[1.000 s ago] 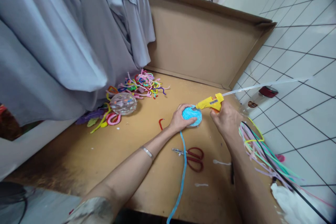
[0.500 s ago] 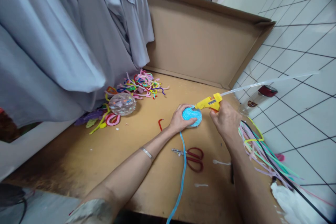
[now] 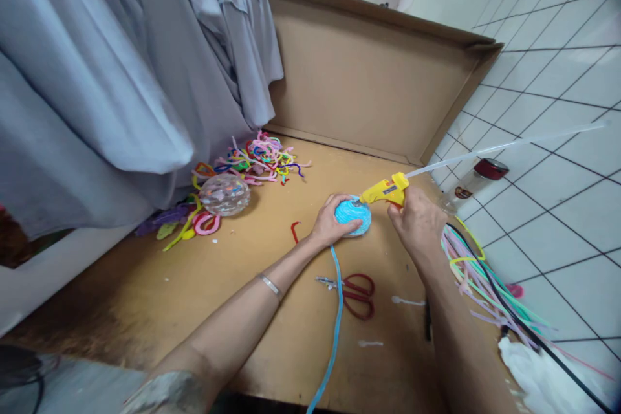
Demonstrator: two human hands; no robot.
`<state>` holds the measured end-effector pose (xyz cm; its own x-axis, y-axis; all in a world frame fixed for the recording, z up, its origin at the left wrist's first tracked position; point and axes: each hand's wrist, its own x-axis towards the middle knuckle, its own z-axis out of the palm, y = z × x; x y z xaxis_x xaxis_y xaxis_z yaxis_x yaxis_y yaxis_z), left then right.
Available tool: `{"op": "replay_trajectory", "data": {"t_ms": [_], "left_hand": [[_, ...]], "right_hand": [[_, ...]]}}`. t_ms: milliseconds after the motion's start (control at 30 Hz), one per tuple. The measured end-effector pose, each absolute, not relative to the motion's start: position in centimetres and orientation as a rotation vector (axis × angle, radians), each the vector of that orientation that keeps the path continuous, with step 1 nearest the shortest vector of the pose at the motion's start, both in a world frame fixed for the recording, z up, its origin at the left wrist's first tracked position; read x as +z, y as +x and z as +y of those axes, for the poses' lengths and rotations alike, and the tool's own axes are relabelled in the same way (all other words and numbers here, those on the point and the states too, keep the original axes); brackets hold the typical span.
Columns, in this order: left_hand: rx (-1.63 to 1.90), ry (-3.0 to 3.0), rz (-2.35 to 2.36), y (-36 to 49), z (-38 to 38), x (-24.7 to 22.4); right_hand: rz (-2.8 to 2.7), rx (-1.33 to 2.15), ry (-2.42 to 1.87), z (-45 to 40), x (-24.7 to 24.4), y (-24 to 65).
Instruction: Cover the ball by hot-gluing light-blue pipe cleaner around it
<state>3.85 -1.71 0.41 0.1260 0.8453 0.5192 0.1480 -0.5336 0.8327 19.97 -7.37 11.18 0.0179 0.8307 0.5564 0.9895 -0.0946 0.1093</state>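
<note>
My left hand (image 3: 332,222) is wrapped round the left side of a blue coiled ball (image 3: 351,215), its thumb across the front. From the ball a blue pipe cleaner (image 3: 338,310) trails down over the table's front edge. My right hand (image 3: 418,217) grips a yellow glue gun (image 3: 387,190), whose nozzle meets the top of the ball. A long clear glue stick (image 3: 490,150) sticks out of the gun's back. Red-handled scissors (image 3: 359,295) lie below the ball, with the blue strand crossing them.
A clear bowl (image 3: 224,195) and a heap of coloured pipe cleaners (image 3: 264,156) are at the left. More pipe cleaners (image 3: 466,252), a black cable (image 3: 514,317) and a red-lidded jar (image 3: 478,181) are at the right. A cardboard panel (image 3: 359,71) stands behind.
The whole view has shifted slightly. Both hands keep their hold, and the nozzle remains at the top of the ball.
</note>
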Motion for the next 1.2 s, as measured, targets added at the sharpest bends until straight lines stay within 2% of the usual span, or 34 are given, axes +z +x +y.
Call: {"op": "replay_trajectory", "data": {"t_ms": [1200], "left_hand": [[1.467,1.829,0.922,3.9,-1.6,0.3]], "right_hand": [[-1.887,-0.655,-1.999,-7.4,11.6,20.4]]}}
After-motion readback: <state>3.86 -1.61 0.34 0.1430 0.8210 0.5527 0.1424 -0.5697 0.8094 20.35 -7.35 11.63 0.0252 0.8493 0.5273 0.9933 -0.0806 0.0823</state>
